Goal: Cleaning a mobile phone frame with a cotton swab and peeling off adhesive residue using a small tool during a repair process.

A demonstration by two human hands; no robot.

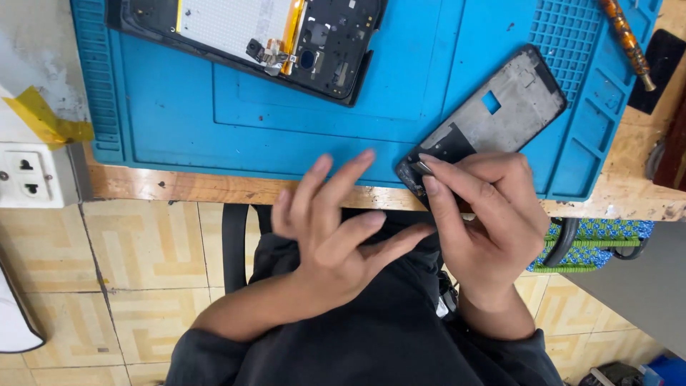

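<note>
The thin, light, likely bendable frame (493, 118) lies on the mat's (286, 121) right side, its near corner pinched by the right hand (482, 214); the left hand (332, 229) is spread, empty.

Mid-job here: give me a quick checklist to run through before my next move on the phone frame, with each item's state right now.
1. Frame held: ok, right hand pinches its lower corner.
2. Frame supported: ok, upper part lies on the blue mat; lower corner overhangs the bench edge.
3. Left hand free: ok, fingers spread, holding nothing.
4. Something thin at the right fingertips: cannot tell what it is.
5. Opened phone out of the way: ok, at the mat's far side, apart from the frame.
6. Screwdriver within reach: ok, at the mat's right edge.
</note>
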